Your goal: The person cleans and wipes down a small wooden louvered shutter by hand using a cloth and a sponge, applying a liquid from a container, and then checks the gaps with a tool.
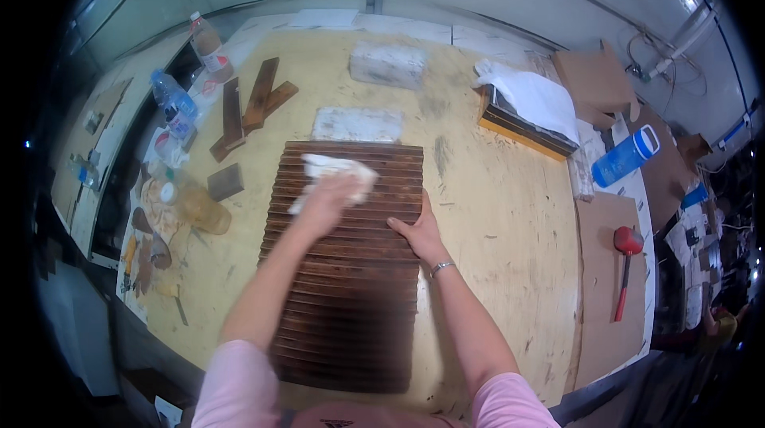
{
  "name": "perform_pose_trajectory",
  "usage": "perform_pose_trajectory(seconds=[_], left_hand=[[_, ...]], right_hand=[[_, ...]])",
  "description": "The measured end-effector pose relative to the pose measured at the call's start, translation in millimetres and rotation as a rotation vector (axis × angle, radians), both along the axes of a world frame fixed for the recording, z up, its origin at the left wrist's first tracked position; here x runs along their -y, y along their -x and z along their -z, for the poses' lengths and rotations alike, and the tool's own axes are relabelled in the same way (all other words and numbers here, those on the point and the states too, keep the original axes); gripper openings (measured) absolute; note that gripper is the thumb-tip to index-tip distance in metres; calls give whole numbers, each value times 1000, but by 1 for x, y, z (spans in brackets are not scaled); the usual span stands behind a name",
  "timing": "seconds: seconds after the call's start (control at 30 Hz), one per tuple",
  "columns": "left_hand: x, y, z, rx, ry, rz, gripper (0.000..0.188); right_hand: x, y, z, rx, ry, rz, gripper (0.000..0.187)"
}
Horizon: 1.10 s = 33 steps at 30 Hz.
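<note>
A dark brown ribbed wooden panel (343,268) lies in front of me, its slats running crosswise. On its upper part my left hand (328,198) presses a crumpled white cloth (362,177), fingers closed over it and slightly blurred. My right hand (420,230) grips the panel's right edge, thumb on the top face and fingers down along the side. The panel's far end lies next to a whitish block (358,124). A second whitish block (388,65) stands farther back.
Wooden strips (259,97), a small dark block (225,182) and a jar of amber liquid (202,209) lie left. Plastic bottles (173,93) line that edge. At right are a white cloth on a box (530,101), a blue bottle (623,159) and a red mallet (627,245).
</note>
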<state>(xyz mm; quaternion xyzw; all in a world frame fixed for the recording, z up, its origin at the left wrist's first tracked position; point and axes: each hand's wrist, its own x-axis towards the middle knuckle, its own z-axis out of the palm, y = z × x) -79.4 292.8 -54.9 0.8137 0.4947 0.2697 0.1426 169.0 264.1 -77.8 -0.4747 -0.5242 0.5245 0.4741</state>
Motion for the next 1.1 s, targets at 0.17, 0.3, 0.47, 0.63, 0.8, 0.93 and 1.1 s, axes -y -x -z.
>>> perform_pose_trajectory(seconds=[0.17,0.3,0.47,0.63,0.8,0.93,1.1], left_hand=[[24,143,-27,23,159,-497,37],[42,59,-58,488,160,-255,31],[66,-9,-17,-226,-166,81,40],[83,145,1,117,25,-397,27],[97,123,-20,118,-141,-529,24],[95,59,-21,48,-177,-157,21],[81,110,-25,1,-117,-365,14]], right_hand=[[3,10,-5,-11,17,-15,95],[-2,2,0,184,20,22,97],[-1,-4,8,387,-9,66,104],[26,12,-49,1062,-323,-28,97],[30,26,-38,1202,-386,-92,94],[30,28,-40,1245,-372,-107,96],[27,28,-38,1264,-393,-93,95]])
